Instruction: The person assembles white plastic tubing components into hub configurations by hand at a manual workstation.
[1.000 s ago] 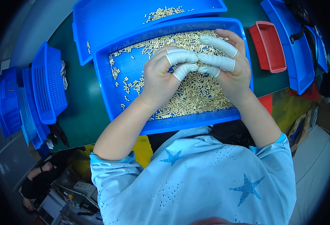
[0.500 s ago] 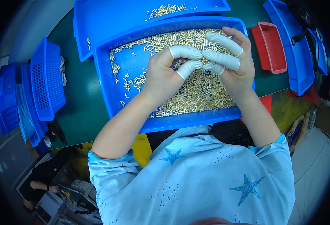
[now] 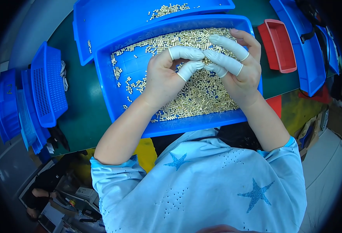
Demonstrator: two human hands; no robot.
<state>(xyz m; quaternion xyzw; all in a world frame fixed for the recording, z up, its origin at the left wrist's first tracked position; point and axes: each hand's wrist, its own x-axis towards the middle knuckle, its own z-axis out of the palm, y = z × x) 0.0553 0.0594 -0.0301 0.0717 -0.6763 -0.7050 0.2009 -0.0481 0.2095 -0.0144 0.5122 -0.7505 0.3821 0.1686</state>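
Note:
Both hands, with white finger cots on several fingers, meet above a blue tray (image 3: 112, 101). A spread of small brass-coloured metal pieces (image 3: 202, 93) covers much of its floor, thickest at the middle and right. My left hand (image 3: 169, 70) pinches with thumb and forefinger at a small cluster of these brass pieces (image 3: 206, 61). From the other side my right hand (image 3: 237, 62) presses thumb and forefinger on the same cluster, its other fingers partly bent. The fingertips hide most of what is held.
Behind lies another blue tray (image 3: 112, 27) with a small heap of brass pieces (image 3: 169, 11). A red bin (image 3: 278, 44) and a long blue tray (image 3: 313, 73) stand to the right. Blue perforated baskets (image 3: 49, 83) stand left on the green table (image 3: 81, 116). Another person (image 3: 42, 192) is at lower left.
The whole scene has shifted slightly left in view. Both hands stay together, fingertips still on the small brass pieces; the cluster shows a little differently between them.

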